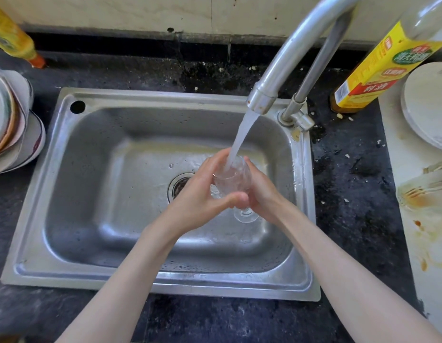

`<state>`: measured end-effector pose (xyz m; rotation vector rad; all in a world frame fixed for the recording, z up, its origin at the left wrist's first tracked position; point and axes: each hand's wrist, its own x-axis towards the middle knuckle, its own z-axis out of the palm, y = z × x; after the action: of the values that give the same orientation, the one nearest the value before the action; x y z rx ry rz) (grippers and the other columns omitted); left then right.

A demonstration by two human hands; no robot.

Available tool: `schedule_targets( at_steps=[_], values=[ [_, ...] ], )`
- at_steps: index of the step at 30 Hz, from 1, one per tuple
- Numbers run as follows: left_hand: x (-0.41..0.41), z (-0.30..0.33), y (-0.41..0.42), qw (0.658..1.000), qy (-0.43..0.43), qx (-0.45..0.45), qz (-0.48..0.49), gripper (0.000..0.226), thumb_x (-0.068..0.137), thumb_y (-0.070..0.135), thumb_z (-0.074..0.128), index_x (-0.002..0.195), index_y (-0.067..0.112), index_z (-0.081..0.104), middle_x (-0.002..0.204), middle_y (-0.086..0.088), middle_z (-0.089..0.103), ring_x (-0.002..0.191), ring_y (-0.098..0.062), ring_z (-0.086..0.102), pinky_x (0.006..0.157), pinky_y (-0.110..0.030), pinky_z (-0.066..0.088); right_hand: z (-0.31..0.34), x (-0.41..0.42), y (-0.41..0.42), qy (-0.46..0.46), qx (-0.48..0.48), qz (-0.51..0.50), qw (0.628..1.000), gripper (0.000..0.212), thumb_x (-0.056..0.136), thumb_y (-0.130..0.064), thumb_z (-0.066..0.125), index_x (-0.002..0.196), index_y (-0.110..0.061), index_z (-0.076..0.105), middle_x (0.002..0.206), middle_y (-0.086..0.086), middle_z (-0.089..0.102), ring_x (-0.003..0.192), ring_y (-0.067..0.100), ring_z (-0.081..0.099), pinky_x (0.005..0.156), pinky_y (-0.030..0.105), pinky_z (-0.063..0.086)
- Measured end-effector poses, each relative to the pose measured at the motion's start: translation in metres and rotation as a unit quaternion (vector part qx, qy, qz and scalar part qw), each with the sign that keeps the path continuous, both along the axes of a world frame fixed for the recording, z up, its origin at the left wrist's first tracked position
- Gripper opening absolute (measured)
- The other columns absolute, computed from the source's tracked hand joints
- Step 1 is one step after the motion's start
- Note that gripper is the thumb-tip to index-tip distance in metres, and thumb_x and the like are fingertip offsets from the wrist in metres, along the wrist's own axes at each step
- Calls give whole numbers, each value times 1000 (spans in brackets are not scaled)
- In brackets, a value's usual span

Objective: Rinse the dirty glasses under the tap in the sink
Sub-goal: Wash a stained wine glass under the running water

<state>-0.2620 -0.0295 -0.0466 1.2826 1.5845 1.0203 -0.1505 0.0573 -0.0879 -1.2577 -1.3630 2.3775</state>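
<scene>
Over the sink [66,100], both hands [202,194] cup a stemmed glass [233,178] under running tap [262,100].

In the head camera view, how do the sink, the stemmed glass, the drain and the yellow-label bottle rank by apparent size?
1. sink
2. yellow-label bottle, though it stands nearer the camera, so its real size is unsure
3. stemmed glass, partly covered by both hands
4. drain, partly hidden
</scene>
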Motion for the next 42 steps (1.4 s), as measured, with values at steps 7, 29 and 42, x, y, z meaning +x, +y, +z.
schedule_targets(
  at_steps=[7,29,42],
  values=[
    [-4,-9,10,980,-59,-67,177,52,78,33,72,126,25,51,113,11,60,99,3,58,86,-15,46,15,9,5,-109,133,95,980,63,99,-50,18,89,-10,66,62,0,63,60,18,54,60,32,43],
    [-10,-29,0,588,-663,-215,410,72,86,40,60,135,-6,33,121,-25,52,88,-30,66,63,-35,59,55,47,60,139,-248,-442,851,14,95,1,42,102,7,53,100,19,62,90,27,64,69,25,55],
    [-2,-12,-8,591,-663,-225,401,38,82,31,58,95,-4,55,108,-18,55,82,-28,61,62,-28,57,77,47,55,104,-277,-429,854,14,90,-2,46,93,3,59,98,10,60,85,18,59,66,22,43]
  ],
)
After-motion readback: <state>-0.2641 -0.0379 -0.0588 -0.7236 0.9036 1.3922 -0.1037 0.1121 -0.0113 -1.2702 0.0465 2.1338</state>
